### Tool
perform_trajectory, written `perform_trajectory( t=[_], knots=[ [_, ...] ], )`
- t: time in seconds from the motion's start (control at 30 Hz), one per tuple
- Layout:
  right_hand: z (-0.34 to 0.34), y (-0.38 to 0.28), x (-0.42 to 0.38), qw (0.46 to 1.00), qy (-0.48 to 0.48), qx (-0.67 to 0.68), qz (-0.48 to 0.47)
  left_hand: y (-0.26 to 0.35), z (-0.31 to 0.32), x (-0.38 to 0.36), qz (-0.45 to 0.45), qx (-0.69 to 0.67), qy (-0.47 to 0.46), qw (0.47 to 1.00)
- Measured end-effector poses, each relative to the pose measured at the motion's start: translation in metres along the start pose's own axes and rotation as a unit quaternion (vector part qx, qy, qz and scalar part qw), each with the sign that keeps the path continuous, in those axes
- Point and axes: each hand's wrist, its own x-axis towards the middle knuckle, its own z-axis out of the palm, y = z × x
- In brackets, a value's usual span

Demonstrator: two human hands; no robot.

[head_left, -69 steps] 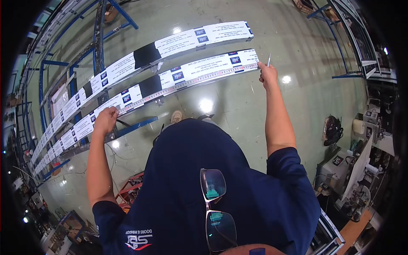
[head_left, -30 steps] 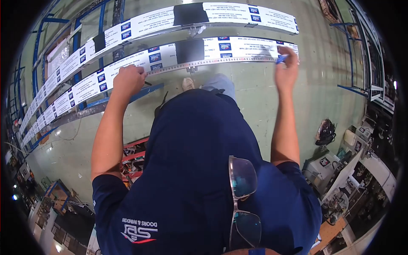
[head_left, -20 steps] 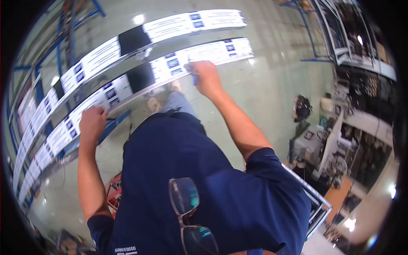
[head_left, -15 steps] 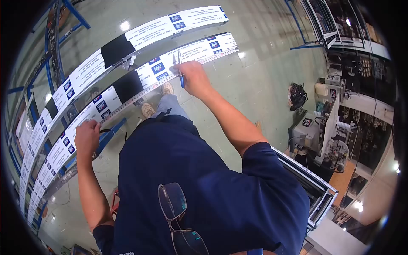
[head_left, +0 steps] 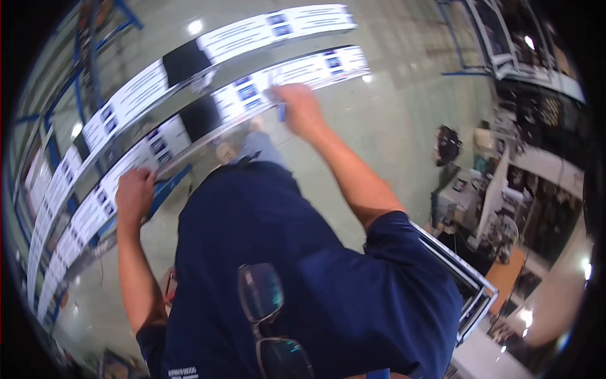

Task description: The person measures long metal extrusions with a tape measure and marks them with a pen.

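Observation:
Two long profiles lie side by side, wrapped in white printed film with blue labels: the near profile [head_left: 303, 71] and the far profile [head_left: 243, 41]. My right hand [head_left: 299, 108] is closed over the near one, gripping a slim tool with a blue handle [head_left: 281, 112]; its thin metal part lies over the film, too blurred to name. A measuring tape [head_left: 235, 124] runs along the near profile's front edge. My left hand [head_left: 135, 194] rests with bent fingers on that same edge, farther left. Whatever its fingers hold is hidden.
Blue metal stands [head_left: 169, 184] are under and behind the profiles. Framed profiles [head_left: 464, 284] lie close to my right side. A machine bench [head_left: 459, 192] and a black bundle [head_left: 447, 146] stand to the right. Glasses [head_left: 262, 294] hang from my shirt.
The whole view has shifted slightly, and the picture is more blurred. Both hands keep about the same places on the near profile, with the blue-handled tool still in my right hand.

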Motion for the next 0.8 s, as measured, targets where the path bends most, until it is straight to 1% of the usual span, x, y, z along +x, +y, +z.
perform_trajectory(
  t=[0.07,0.13,0.23,0.3,0.33,0.37,0.4,0.43,0.47,0.53,0.57,0.67,0.7,0.73,0.8],
  knots=[
    [0.004,0.004,-0.004,1.0,-0.014,0.012,0.0,0.009,-0.005,-0.003,-0.025,-0.001,0.003,1.0],
    [-0.01,-0.016,0.006,0.999,-0.008,0.053,-0.004,0.008,-0.003,-0.003,-0.038,0.009,-0.017,0.999],
    [-0.015,-0.04,0.018,0.996,-0.035,0.077,0.007,0.01,-0.004,-0.006,-0.071,0.013,-0.025,0.997],
    [-0.02,-0.063,0.035,0.968,-0.034,0.218,0.12,0.011,-0.004,-0.004,-0.087,0.023,-0.047,0.995],
    [-0.017,-0.07,0.041,0.967,-0.038,0.224,0.119,0.013,-0.006,-0.005,-0.094,0.024,-0.049,0.994],
    [-0.014,-0.074,0.047,0.922,-0.049,0.332,0.196,0.016,-0.007,-0.005,-0.107,0.024,-0.054,0.992],
    [-0.011,-0.077,0.053,0.859,-0.059,0.43,0.27,0.017,-0.008,-0.004,-0.119,0.023,-0.057,0.991],
    [-0.008,-0.079,0.06,0.836,-0.08,0.457,0.292,0.017,-0.008,-0.003,-0.116,0.024,-0.064,0.991],
    [-0.002,-0.079,0.063,0.836,-0.082,0.457,0.293,0.016,-0.008,-0.002,-0.117,0.024,-0.066,0.991],
    [0.008,-0.077,0.067,0.839,-0.15,0.435,0.29,0.017,-0.008,0.0,-0.122,0.022,-0.074,0.99],
    [0.017,-0.072,0.066,0.834,-0.167,0.437,0.293,0.018,-0.009,0.0,-0.122,0.02,-0.076,0.989],
    [0.032,-0.069,0.066,0.832,-0.189,0.429,0.297,0.021,-0.01,0.0,-0.109,0.045,-0.066,0.991],
    [0.034,-0.068,0.067,0.836,-0.196,0.43,0.278,0.021,-0.009,0.0,-0.111,0.048,-0.057,0.991],
    [0.036,-0.067,0.069,0.836,-0.197,0.43,0.278,0.021,-0.009,0.001,-0.112,0.052,-0.047,0.991],
    [0.04,-0.064,0.072,0.831,-0.235,0.429,0.267,0.022,-0.011,0.001,-0.115,0.051,-0.048,0.991]
  ],
)
